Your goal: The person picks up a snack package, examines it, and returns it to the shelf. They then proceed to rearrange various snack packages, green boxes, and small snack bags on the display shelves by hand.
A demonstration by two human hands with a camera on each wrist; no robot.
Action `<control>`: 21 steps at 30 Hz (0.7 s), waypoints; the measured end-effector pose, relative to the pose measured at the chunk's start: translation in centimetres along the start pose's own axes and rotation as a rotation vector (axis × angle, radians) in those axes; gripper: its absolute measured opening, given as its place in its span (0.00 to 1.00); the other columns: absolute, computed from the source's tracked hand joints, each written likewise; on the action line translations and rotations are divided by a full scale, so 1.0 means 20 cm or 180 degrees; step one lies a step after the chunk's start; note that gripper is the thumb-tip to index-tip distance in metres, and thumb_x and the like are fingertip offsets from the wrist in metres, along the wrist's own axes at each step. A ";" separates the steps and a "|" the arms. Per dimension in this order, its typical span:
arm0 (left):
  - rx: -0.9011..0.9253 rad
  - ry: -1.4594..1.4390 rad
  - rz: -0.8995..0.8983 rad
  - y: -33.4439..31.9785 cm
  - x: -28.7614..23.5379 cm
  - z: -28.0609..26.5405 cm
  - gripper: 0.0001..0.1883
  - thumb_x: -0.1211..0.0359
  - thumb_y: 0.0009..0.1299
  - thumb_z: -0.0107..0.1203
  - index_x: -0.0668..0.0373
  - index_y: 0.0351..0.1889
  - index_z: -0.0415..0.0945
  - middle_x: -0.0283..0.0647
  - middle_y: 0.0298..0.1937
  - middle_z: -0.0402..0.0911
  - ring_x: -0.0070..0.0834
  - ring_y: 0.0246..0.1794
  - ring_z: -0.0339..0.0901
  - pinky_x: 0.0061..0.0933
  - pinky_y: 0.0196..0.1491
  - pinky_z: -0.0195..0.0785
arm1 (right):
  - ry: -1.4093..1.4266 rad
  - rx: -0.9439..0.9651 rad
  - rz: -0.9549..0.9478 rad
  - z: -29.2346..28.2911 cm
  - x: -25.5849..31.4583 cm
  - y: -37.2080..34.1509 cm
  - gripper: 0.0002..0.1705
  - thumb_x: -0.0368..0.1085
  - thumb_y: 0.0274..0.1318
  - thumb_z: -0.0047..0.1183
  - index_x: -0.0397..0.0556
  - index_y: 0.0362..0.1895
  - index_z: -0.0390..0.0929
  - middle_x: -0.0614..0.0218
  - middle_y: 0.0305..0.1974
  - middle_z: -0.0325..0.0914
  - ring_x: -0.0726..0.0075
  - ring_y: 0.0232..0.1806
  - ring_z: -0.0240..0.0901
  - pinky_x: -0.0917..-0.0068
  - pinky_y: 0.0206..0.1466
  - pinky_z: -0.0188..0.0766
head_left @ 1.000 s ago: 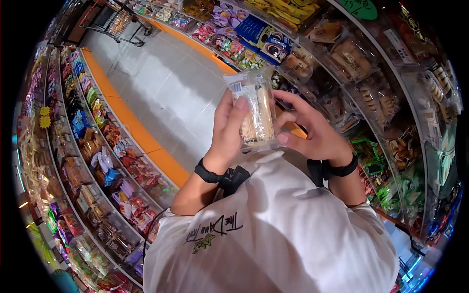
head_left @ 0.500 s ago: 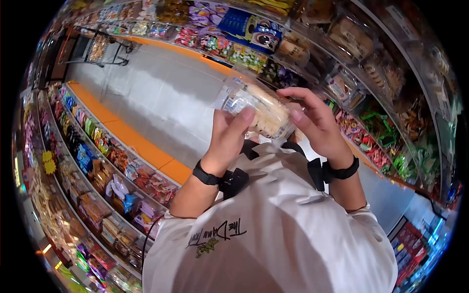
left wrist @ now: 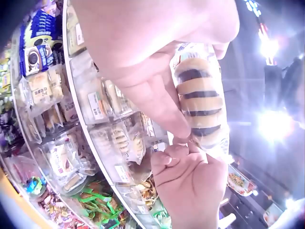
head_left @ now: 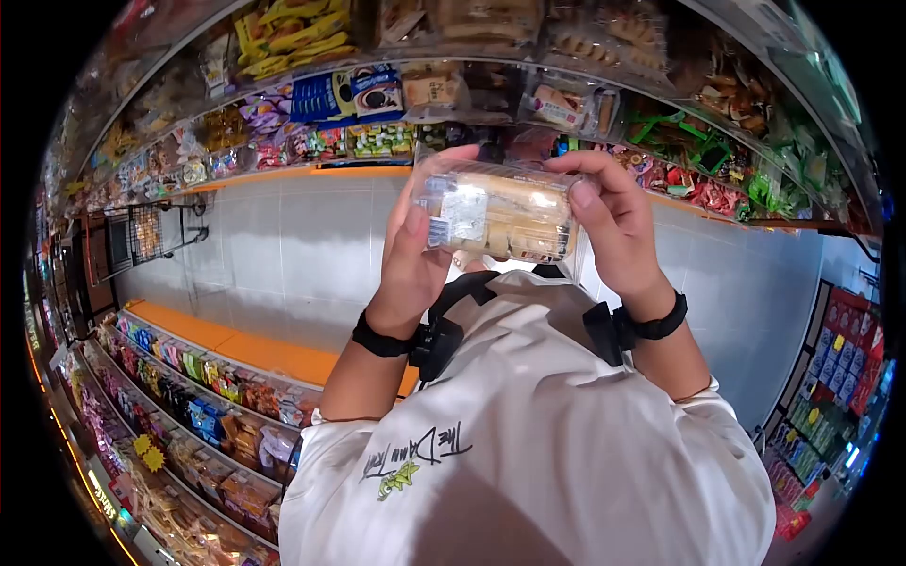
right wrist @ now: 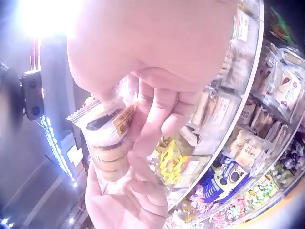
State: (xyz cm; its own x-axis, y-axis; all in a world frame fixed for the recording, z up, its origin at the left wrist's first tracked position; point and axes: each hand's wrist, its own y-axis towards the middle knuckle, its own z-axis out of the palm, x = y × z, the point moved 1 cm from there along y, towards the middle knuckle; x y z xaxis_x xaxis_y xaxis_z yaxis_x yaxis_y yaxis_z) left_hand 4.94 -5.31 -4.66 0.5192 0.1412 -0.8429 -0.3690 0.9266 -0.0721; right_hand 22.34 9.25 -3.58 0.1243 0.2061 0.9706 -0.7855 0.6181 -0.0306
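And there's the clear packet (head_left: 505, 209), left hand (head_left: 411, 253) and right hand (head_left: 618, 231) gripping opposite ends, white shirt (head_left: 566, 396) below!

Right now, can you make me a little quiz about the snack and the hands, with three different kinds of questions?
1. True or false: the left hand and the right hand are both holding the clear packet.
2. Pick one: what colour are the wrist bands?
A) Yellow
B) Black
C) Red
3. Fill in the blank: seen from above, the barcode on the packet is nearer to the person's ____ hand.

Key: 1. True; 2. B; 3. left
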 end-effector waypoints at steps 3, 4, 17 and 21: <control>0.0365 -0.0015 0.0167 0.07 0.08 0.17 0.46 0.40 0.82 0.47 0.66 0.85 0.50 0.48 0.86 0.57 0.36 0.80 0.65 0.43 0.80 0.57 | 0.0118 -0.0320 -0.0201 -0.14 0.06 -0.01 0.17 0.39 0.80 0.53 0.43 0.63 0.77 0.66 0.49 0.85 0.81 0.50 0.81 0.78 0.55 0.77; 0.0411 0.0038 0.0140 0.09 0.10 0.22 0.45 0.42 0.83 0.49 0.66 0.85 0.50 0.48 0.87 0.55 0.37 0.81 0.64 0.42 0.80 0.58 | 0.0177 -0.0423 -0.0253 -0.20 0.07 0.00 0.16 0.40 0.81 0.53 0.43 0.62 0.77 0.67 0.48 0.85 0.81 0.50 0.81 0.79 0.55 0.77; 0.0644 -0.0063 -0.1012 0.35 0.24 0.67 0.40 0.45 0.85 0.45 0.71 0.80 0.58 0.61 0.71 0.75 0.59 0.71 0.77 0.57 0.53 0.87 | 0.0112 0.0061 -0.0386 -0.89 0.19 0.00 0.15 0.37 0.75 0.59 0.43 0.58 0.83 0.71 0.42 0.82 0.81 0.36 0.76 0.77 0.38 0.76; 0.0720 -0.0557 -0.1429 0.41 0.34 0.82 0.42 0.43 0.85 0.41 0.71 0.81 0.55 0.62 0.75 0.70 0.65 0.73 0.73 0.64 0.50 0.86 | -0.0006 0.0693 0.0037 -1.03 0.27 0.01 0.19 0.42 0.76 0.60 0.43 0.62 0.82 0.72 0.44 0.83 0.83 0.41 0.77 0.80 0.41 0.77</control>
State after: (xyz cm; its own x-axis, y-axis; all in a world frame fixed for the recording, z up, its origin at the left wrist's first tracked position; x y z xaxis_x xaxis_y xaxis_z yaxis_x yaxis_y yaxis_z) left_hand 18.16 8.95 -2.19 0.7159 -0.2484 -0.6525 0.0845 0.9585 -0.2722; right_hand 35.33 26.17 -3.24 0.1135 0.2106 0.9710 -0.8993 0.4373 0.0103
